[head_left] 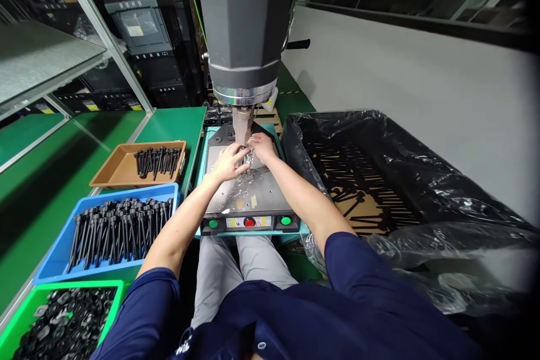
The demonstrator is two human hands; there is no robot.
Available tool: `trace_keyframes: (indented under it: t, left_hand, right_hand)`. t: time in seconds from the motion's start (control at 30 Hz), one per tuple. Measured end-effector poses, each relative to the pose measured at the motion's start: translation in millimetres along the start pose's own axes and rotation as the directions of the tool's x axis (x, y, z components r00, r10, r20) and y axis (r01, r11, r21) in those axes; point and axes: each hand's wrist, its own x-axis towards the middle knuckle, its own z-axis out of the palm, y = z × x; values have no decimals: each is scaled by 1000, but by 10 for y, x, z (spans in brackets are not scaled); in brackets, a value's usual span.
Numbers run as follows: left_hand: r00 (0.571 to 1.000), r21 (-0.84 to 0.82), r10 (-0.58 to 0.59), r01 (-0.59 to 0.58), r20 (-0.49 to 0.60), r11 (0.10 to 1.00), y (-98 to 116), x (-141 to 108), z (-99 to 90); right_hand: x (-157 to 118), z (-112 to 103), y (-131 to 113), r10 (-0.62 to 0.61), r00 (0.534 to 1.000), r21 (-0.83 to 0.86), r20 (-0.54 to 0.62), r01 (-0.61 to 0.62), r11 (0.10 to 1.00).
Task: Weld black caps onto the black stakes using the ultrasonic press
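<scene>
Both hands meet at the metal fixture (250,166) on the machine's grey base plate, directly under the narrow tip (242,124) of the tall dark press head (240,17). My left hand (229,163) comes in from the left, its fingers curled at the fixture and its thumb lower down. On the other side, the fingers of my right hand (262,146) are bent close beside the tip. What the fingertips grip is small and partly hidden, so I cannot name it.
On the left stand a brown tray (120,166) and a blue bin (54,261) of black bolt-like parts, and a green bin (120,292) of small black pieces. At right, a plastic-lined box (455,191) holds long dark parts. Buttons (250,222) line the machine's front.
</scene>
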Motion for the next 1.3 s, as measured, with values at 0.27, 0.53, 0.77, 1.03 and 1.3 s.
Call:
trace_keyframes:
  t: [0.27,0.53,0.77,1.03,1.3]
  left_hand:
    - [999,-8,-40,39,-8,999,26,-82,60]
    - [999,-8,-50,50,6,999,-1,-110,130]
    - [999,-142,27,-33,-44,989,-121,-150,233]
    - [980,-564,-123,16,-153,826,-185,-217,213]
    - [954,-364,-110,0,-280,931,-91,-191,227]
  right_hand:
    - [-3,-80,40,-129,992,-222,-6,125,967]
    - [-461,-261,46,-590,678,-452,439,734,507]
    - [-549,-326,236,-571,644,-344,510,761,550]
    - [-490,-378,315,-561,594,-367,577,802,472]
    - [-591,-396,229,-482,617,-540,622,784,307]
